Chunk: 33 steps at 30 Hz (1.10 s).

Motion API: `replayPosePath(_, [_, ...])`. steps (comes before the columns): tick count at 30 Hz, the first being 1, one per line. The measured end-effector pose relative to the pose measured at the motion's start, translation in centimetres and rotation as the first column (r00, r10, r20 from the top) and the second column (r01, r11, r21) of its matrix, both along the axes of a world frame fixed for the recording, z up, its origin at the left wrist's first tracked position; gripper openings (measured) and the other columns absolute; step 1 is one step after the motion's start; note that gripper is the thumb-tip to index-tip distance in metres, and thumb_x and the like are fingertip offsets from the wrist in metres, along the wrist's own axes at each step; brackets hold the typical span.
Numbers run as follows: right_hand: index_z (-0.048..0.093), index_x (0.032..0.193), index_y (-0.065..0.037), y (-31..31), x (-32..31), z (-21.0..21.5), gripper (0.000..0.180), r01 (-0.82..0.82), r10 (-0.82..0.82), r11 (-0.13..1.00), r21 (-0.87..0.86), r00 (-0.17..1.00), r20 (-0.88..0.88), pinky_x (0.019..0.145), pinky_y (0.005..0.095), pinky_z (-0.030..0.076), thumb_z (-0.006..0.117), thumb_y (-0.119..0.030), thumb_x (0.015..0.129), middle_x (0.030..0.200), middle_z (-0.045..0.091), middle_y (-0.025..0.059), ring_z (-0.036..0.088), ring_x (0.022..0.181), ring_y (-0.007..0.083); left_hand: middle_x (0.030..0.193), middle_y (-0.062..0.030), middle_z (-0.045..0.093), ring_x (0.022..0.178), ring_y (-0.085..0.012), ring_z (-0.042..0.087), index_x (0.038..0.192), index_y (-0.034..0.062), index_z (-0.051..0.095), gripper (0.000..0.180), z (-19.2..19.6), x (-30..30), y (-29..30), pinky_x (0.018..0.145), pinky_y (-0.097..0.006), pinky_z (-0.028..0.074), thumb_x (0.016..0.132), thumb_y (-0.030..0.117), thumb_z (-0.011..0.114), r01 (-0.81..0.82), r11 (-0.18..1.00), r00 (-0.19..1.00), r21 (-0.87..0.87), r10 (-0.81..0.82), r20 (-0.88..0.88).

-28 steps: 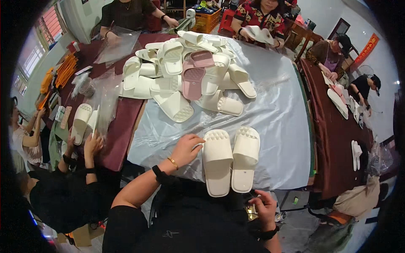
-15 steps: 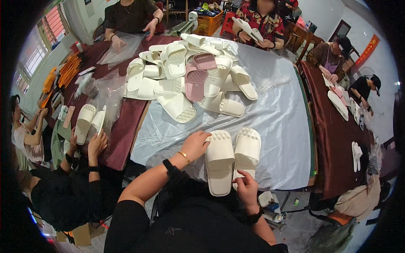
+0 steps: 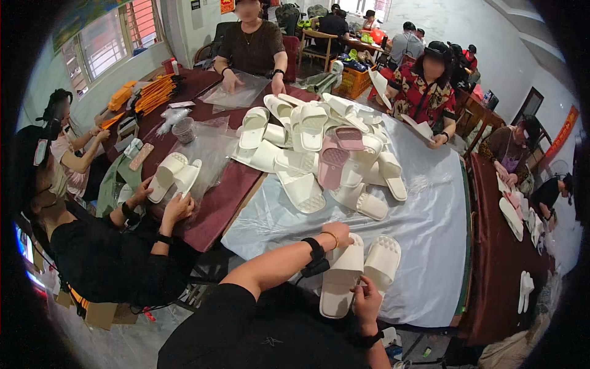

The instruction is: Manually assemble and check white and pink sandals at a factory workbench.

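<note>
A pair of cream slippers stands at the table's near edge: the left slipper [image 3: 342,263] and the right slipper [image 3: 383,258], side by side with heels toward me. My left hand [image 3: 337,235] is closed at the toe of the left slipper, its fingertips partly hidden. Close to the heels, my right hand [image 3: 367,302] has bent fingers pinched at the inner edges of the pair, over the right slipper's heel. Beyond them lies a heap of cream slippers [image 3: 301,187], with a pink slipper [image 3: 332,163] on top.
Light-blue sheeting [image 3: 424,227] covers my table. To the left, a co-worker's hands [image 3: 178,208] hold another cream pair over a dark red cloth [image 3: 215,212]. Across the table, one person handles a clear plastic bag [image 3: 236,92]; another holds slippers. A brown-covered table [image 3: 501,283] stands right.
My view has swung up and left, showing more of the room. My hands stay at the same pair. The person at the back right now holds two slippers apart, one per hand.
</note>
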State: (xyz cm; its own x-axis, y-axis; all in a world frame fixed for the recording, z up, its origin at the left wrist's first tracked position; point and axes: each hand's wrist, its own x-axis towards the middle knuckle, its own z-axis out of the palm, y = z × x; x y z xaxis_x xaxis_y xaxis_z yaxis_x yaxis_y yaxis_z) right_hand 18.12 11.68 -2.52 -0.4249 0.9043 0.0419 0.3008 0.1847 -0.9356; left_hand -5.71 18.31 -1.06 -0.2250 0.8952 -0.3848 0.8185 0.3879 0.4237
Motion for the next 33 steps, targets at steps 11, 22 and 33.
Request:
replayPosePath(11, [0.058,0.115,-0.007,1.4,-0.4,0.5,0.031,-0.002,-0.049,0.970,0.241,0.978,0.205,0.058,0.0326,0.050,0.059,-0.006,0.084,0.073,0.067,0.0140,0.066,0.063,0.0245,0.103,-0.0228,0.065,0.098,-0.0345,0.063,0.098,-0.0007,0.068,0.041,-2.7,-1.8,2.6,0.084,-0.042,0.051,0.068,0.027,0.070,0.042,0.999,0.999,-0.035,-0.043,-0.027])
replayPosePath(22, [0.057,0.115,-0.009,1.1,-0.4,-0.3,0.034,-0.009,-0.073,0.952,0.305,0.963,0.258,0.058,0.0387,0.049,0.063,-0.006,0.082,0.073,0.064,0.0154,0.064,0.065,0.0309,0.089,-0.0213,0.067,0.086,-0.0355,0.065,0.091,0.0021,0.070,0.034,-1.2,-2.0,2.0,0.077,-0.041,0.052,0.068,0.027,0.069,0.080,0.994,0.996,-0.073,-0.082,-0.027])
replayPosePath(33, [0.058,0.114,-0.009,1.3,-0.7,-0.8,0.032,-0.012,-0.057,0.965,0.262,0.965,0.256,0.058,0.0382,0.049,0.062,-0.006,0.082,0.073,0.065,0.0151,0.064,0.065,0.0312,0.082,-0.0215,0.066,0.079,-0.0382,0.063,0.081,-0.0003,0.069,0.028,-2.6,-3.8,0.2,0.075,-0.044,0.050,0.077,0.026,0.059,-0.216,0.909,0.976,0.355,0.207,0.065])
